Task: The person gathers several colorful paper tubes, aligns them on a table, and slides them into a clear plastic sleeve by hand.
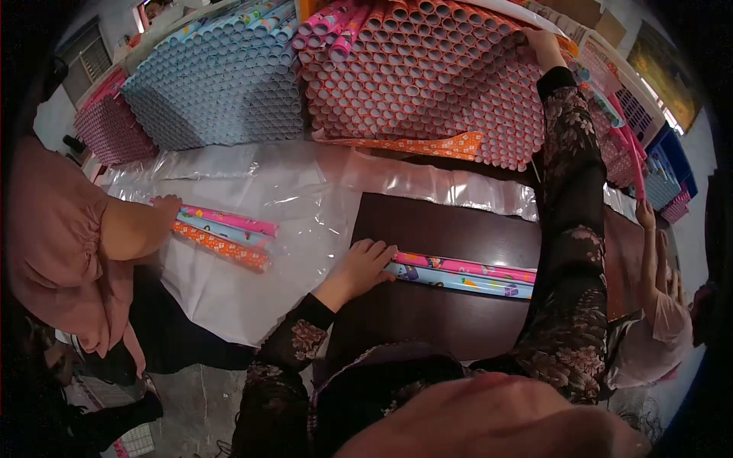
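The step in hand appears to be picking from the stack. The person's right arm is stretching across the counter (450, 221), and the right hand (544, 49) is sitting at the upper right edge of the stack of orange paper rolls (427, 84). Its fingers are curling in at the roll ends, but their tips are being lost among the openings, so I cannot tell whether they are grasping a roll or only touching one.

Meanwhile the left hand (368, 266) is resting on the near ends of a pink patterned roll (466, 264) and a light-blue patterned roll (466, 282), which are lying side by side on the dark counter in front of the person. The fingers are bending over those ends; whether they are gripping or merely steadying is not showing.

To the left, a co-worker's hand (168, 204) is touching a pink, blue and orange trio of rolls (225, 233) over clear plastic sheeting (305, 202).

In my judgement, the next move is calling for a sure hold on a single orange roll and a straight pull along its length, since the neighbours are packing tightly around it and could be dragged out too. The left hand is needing to stay light but firm, as round rolls could be drifting apart on the smooth surface.
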{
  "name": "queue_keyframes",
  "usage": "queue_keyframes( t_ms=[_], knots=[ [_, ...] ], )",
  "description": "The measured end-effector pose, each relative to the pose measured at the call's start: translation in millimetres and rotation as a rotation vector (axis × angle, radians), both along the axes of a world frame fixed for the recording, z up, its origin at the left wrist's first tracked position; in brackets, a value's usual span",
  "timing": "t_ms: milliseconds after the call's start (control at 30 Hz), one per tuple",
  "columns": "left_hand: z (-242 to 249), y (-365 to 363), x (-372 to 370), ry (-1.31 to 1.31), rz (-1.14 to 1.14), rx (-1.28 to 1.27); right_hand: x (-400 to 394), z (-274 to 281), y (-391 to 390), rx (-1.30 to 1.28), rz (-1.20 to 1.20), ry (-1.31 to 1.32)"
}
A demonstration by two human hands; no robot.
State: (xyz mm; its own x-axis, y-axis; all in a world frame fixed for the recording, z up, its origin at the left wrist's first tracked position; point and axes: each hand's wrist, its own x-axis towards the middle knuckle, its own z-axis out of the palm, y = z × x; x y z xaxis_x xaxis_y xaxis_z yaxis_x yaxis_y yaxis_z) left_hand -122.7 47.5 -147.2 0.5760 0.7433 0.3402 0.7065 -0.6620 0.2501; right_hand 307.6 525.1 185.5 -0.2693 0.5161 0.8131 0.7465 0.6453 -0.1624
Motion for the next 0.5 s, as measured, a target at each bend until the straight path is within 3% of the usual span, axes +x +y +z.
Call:
queue_keyframes(
  t_ms=[133,267,333,367,500],
  knots=[
    [-2,0,0,-0.009,-0.004,0.014,-45,14,-65,-0.322,-0.43,0.235],
    [5,-2,1,-0.039,0.016,0.102,-26,15,-72,-0.241,-0.291,0.151],
    [7,-2,3,-0.052,0.013,0.089,-29,21,-104,-0.271,-0.271,0.139],
    [7,-1,3,-0.063,0.02,0.08,-52,27,-152,-0.384,-0.198,0.277],
    [4,0,3,-0.068,0.017,0.055,-52,34,-200,-0.41,-0.122,0.126]
  ],
)
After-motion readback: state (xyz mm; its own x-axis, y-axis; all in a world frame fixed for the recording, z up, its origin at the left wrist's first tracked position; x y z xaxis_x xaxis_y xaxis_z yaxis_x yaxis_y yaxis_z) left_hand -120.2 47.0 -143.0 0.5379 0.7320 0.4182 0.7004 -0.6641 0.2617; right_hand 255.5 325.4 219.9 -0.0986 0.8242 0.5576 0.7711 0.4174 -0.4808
